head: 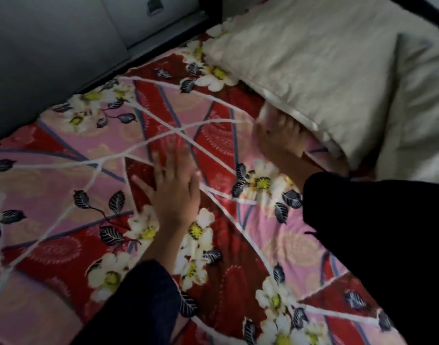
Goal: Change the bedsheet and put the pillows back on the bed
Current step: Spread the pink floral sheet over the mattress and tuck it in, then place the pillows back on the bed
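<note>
You look nearly done, I think. The flowery red and pink bedsheet (88,158) lies spread over the bed, mostly flat, and one pale pillow (325,66) sits on it at the top right. I cannot tell if more pillows are left to put back. Your left hand (173,192) rests flat on the bedsheet with its fingers spread, apart from the pillow. Your right hand (280,138) is at the pillow's near edge, but it is blurry, so I cannot tell if it grips.
</note>
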